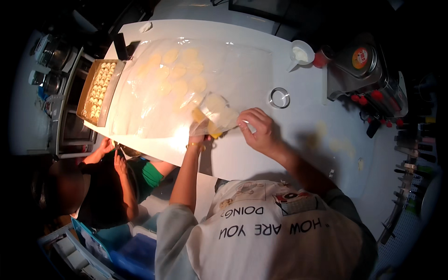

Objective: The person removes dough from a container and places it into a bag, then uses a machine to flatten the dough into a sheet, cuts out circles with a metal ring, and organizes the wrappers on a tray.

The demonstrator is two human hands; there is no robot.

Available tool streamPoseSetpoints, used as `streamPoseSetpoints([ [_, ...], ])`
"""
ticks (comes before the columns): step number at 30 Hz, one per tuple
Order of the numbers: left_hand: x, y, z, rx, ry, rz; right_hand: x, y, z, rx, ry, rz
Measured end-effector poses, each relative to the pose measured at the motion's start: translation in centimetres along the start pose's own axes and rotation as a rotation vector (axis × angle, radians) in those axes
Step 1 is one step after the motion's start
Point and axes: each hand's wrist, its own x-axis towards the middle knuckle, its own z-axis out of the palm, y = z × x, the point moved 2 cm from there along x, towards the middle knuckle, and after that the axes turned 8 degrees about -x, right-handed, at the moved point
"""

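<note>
Thin round dough wrappers (179,87) lie spread over a clear plastic sheet (245,63) on the white table. My left hand (200,132) is beneath a small piece of clear film (220,117) with at least one pale dough round (215,102) on it; a yellow strip (214,130) runs beside the palm. At the film's right corner, my right hand (257,130) pinches the edge between thumb and fingers. A metal ring cutter (279,97) stands on the table beyond my right hand.
A tray (118,75) of shaped dough pieces sits at the table's left edge. Near the lower left another person (105,189) is seated, both hands at a small item. At the right are a white funnel-like scoop (301,53) with powder and a metal machine (367,80).
</note>
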Motion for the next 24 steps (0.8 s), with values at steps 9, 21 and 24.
streamPoseSetpoints([
  [9,16.1,8.5,3.8,0.148,0.047,0.079,0.2,-1.0,0.2,-0.032,0.028,0.007],
  [21,12.0,10.9,3.3,0.299,0.241,0.257,-1.5,0.2,-0.3,-0.076,0.067,0.054],
  [24,5.9,7.6,2.7,0.33,0.066,0.172,-3.1,1.0,-1.3,-0.125,0.093,0.054],
])
